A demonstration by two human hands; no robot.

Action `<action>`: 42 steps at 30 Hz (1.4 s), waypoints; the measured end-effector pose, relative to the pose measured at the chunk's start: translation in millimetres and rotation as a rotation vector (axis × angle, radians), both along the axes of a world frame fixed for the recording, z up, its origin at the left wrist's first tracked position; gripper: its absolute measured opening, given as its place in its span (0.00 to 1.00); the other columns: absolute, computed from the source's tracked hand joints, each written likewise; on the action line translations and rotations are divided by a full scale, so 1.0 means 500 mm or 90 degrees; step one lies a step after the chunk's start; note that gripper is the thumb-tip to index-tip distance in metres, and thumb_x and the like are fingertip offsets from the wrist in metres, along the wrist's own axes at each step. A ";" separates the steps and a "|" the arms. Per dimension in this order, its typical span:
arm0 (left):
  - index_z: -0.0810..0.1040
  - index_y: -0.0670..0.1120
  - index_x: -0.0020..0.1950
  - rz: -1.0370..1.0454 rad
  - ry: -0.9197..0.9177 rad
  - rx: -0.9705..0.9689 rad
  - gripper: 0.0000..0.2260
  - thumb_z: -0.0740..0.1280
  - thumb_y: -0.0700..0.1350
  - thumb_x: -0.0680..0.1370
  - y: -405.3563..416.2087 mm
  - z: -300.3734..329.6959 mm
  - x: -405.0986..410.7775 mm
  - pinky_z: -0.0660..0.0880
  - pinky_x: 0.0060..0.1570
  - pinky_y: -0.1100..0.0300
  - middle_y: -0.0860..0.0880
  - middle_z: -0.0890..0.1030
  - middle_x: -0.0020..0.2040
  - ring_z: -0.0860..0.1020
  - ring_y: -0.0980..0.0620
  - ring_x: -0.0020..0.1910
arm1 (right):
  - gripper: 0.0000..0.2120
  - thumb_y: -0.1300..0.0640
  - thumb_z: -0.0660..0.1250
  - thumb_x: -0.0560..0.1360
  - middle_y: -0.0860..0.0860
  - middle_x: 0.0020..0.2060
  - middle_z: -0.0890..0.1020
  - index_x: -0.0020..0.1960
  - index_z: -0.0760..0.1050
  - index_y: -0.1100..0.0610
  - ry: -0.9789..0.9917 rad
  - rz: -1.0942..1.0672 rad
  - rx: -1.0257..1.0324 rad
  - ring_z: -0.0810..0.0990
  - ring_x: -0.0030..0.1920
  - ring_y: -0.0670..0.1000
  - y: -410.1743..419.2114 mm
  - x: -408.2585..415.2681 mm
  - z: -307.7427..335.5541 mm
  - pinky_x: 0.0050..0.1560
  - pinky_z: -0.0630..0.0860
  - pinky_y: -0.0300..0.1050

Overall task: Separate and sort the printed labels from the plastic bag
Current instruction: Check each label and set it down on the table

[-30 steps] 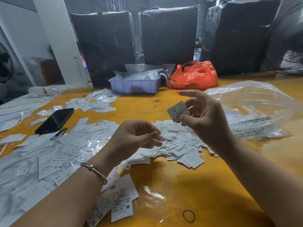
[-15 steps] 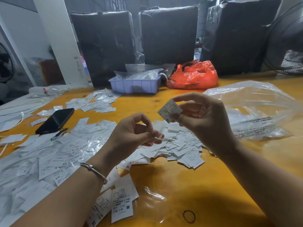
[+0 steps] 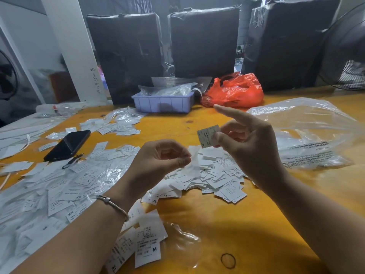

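Observation:
My right hand [image 3: 250, 149] is raised over the yellow table [image 3: 237, 220], pinching one small white printed label [image 3: 207, 135] between thumb and fingers, index finger stretched out. My left hand [image 3: 158, 165] is to its left and lower, thumb and forefinger pinched on a blurred translucent strip [image 3: 194, 165] that hangs from the fingertips. Under both hands lies a heap of loose white labels [image 3: 219, 180]. A large clear plastic bag [image 3: 308, 135] with printed text lies at the right. A wide spread of labels and clear sleeves [image 3: 59, 186] covers the left side.
A black phone [image 3: 67, 145] lies on the left. At the back stand a blue tray [image 3: 164, 104], a red bag [image 3: 235, 91] and black wrapped boxes [image 3: 201, 40]. Size labels [image 3: 148, 248] and a rubber band [image 3: 228, 261] lie near the front edge. A fan [image 3: 347, 56] stands far right.
My right hand turned the label and straightened its index finger. My left hand shifted slightly right, and a pale blurred strip now shows at its fingertips.

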State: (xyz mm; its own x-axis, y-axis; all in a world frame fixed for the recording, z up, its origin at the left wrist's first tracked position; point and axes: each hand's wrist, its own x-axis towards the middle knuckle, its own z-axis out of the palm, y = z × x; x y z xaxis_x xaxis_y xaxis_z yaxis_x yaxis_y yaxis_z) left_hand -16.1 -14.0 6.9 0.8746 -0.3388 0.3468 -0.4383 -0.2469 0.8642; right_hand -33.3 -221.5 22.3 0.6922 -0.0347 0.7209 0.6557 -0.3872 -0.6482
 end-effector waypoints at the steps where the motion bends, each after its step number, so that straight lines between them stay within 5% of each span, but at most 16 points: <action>1: 0.82 0.39 0.44 -0.006 -0.002 0.000 0.05 0.75 0.38 0.70 0.000 -0.001 -0.001 0.81 0.48 0.56 0.43 0.84 0.41 0.83 0.47 0.43 | 0.23 0.64 0.72 0.71 0.47 0.40 0.84 0.65 0.74 0.53 -0.003 0.004 0.005 0.84 0.42 0.44 0.000 -0.001 0.002 0.42 0.80 0.35; 4: 0.81 0.38 0.43 -0.007 -0.025 0.022 0.07 0.76 0.39 0.69 -0.004 -0.002 -0.003 0.81 0.49 0.49 0.42 0.84 0.41 0.82 0.42 0.43 | 0.18 0.64 0.74 0.70 0.46 0.42 0.84 0.58 0.78 0.54 -0.005 0.027 0.026 0.84 0.44 0.41 0.001 -0.005 0.009 0.42 0.80 0.34; 9: 0.81 0.42 0.41 0.016 -0.113 0.063 0.06 0.77 0.40 0.68 -0.007 -0.003 -0.003 0.80 0.45 0.51 0.47 0.83 0.38 0.82 0.48 0.39 | 0.09 0.68 0.73 0.68 0.48 0.40 0.84 0.45 0.81 0.57 -0.034 0.054 0.015 0.84 0.43 0.43 0.003 -0.011 0.014 0.42 0.79 0.34; 18: 0.82 0.47 0.40 0.037 -0.184 0.087 0.09 0.74 0.51 0.66 -0.005 0.001 -0.005 0.80 0.43 0.53 0.51 0.83 0.37 0.81 0.50 0.39 | 0.07 0.69 0.73 0.68 0.49 0.37 0.85 0.42 0.82 0.58 -0.047 0.049 -0.021 0.84 0.37 0.45 -0.002 -0.017 0.019 0.38 0.78 0.34; 28: 0.81 0.48 0.38 0.040 -0.197 0.082 0.08 0.74 0.51 0.66 -0.007 0.004 -0.006 0.80 0.41 0.59 0.52 0.83 0.37 0.81 0.53 0.38 | 0.08 0.71 0.73 0.67 0.49 0.35 0.84 0.40 0.82 0.60 -0.038 0.104 -0.065 0.82 0.35 0.44 0.004 -0.024 0.018 0.37 0.79 0.38; 37: 0.81 0.44 0.40 0.036 -0.193 0.092 0.09 0.75 0.48 0.67 -0.005 -0.001 -0.003 0.80 0.43 0.55 0.50 0.83 0.38 0.81 0.51 0.39 | 0.05 0.67 0.74 0.67 0.48 0.34 0.84 0.39 0.82 0.59 -0.047 0.040 -0.133 0.82 0.35 0.41 0.005 -0.019 0.013 0.36 0.76 0.31; 42: 0.81 0.50 0.40 0.028 -0.193 0.099 0.08 0.73 0.52 0.66 -0.005 0.000 -0.003 0.80 0.42 0.54 0.51 0.84 0.41 0.82 0.50 0.42 | 0.04 0.66 0.73 0.67 0.48 0.34 0.84 0.39 0.83 0.59 -0.033 0.042 -0.197 0.82 0.34 0.42 0.001 -0.013 0.011 0.37 0.80 0.38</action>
State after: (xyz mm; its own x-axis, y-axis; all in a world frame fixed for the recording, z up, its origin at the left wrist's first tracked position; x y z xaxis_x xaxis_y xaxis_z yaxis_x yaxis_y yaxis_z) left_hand -17.8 -16.6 6.8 0.7547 -0.3727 0.5400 -0.6554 -0.3898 0.6469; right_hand -39.9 -221.0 28.1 0.6482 0.2358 0.7240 0.7147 -0.5165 -0.4717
